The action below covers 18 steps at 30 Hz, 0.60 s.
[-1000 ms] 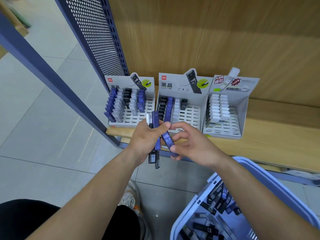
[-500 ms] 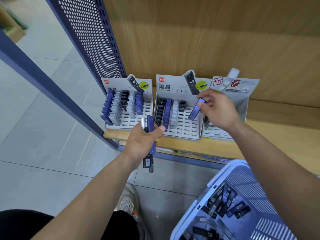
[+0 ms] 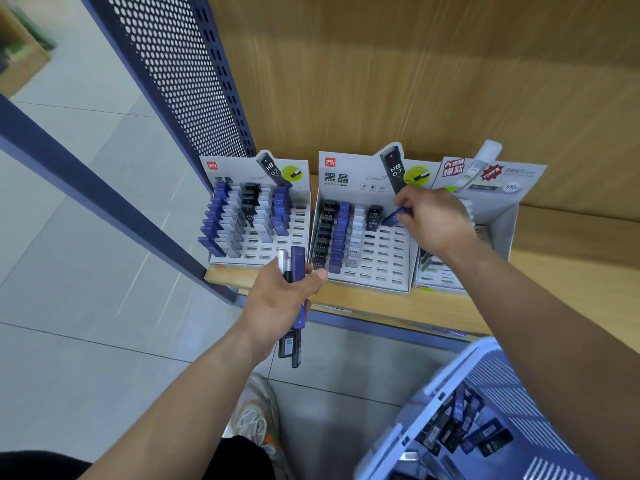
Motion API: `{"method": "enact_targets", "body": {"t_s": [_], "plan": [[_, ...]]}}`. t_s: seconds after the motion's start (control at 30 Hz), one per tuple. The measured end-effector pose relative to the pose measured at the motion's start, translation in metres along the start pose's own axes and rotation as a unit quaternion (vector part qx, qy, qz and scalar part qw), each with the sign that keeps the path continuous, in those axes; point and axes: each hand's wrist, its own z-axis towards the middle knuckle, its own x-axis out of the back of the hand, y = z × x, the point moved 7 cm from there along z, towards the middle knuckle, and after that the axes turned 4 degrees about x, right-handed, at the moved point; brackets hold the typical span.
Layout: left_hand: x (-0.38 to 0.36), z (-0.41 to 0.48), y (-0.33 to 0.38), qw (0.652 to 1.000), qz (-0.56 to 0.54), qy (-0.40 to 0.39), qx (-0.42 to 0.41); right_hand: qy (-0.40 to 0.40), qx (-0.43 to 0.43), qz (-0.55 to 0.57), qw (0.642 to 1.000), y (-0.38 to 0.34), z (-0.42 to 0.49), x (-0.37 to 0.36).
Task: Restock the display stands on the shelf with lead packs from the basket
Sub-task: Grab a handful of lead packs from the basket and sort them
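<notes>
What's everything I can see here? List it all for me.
Display stands: three, white, side by side on the shelf.
Shelf: one, light wood, under the stands.
Packs in the stands: many, blue, black and white, in rows.
Basket: one, pale blue, lower right.
Packs in the basket: many, blue and black, lying loose.
Perforated panel: one, dark blue, left of the shelf.
Floor: grey tiles, left.
Shoe: one, pale, bottom centre.
Left hand: grips a bundle of packs, blue and black, in front of the stands.
Right hand: pinches one blue pack over the middle stand.
</notes>
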Motion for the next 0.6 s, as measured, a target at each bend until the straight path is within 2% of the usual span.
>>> {"method": "enact_targets", "body": {"t_s": [0.33, 0.6], "plan": [[0.0006, 0.0008, -0.0054, 1.000, -0.007, -0.007, 0.015, 0.036, 0.051, -0.029, 0.998, -0.0082, -0.0002, -0.0011], [0.0027, 0.0000, -0.0052, 1.000, -0.007, -0.005, 0.013, -0.014, 0.047, -0.030, 0.998, -0.0090, 0.0010, -0.0033]]}}
